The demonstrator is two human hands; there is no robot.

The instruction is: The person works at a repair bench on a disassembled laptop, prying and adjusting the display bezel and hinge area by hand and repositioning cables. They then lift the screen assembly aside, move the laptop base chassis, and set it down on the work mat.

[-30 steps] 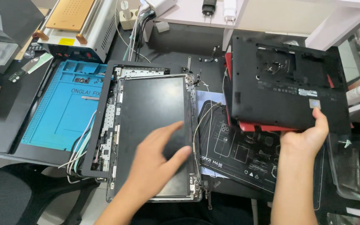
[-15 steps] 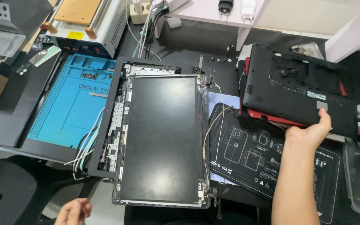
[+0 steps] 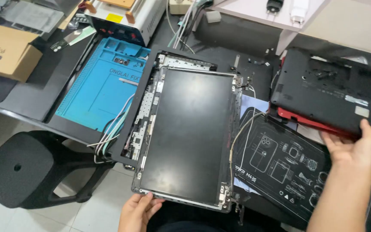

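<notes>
A bare laptop screen panel point(image 3: 190, 133) lies face up in its opened lid on the black desk, its near end overhanging the desk edge. My left hand point(image 3: 137, 210) touches the panel's near left corner, fingers curled against the frame. To the right, a black laptop base point(image 3: 336, 92) with a red edge rests upside down, tilted over the desk. My right hand point(image 3: 354, 147) holds its near edge, thumb on top. A loose black bezel frame point(image 3: 130, 124) lies under the panel's left side.
A blue silicone work mat point(image 3: 97, 92) lies left of the panel, with white and blue wires point(image 3: 110, 137) trailing off it. A dark printed mat point(image 3: 280, 163) sits under the base. A cardboard box point(image 3: 7, 51) is far left, a black stool point(image 3: 31, 169) below the desk.
My left hand left the middle of the screen, dropped out of sight, and now touches the panel's near left corner. The view has shifted right and closer. My right hand stays on the laptop base.
</notes>
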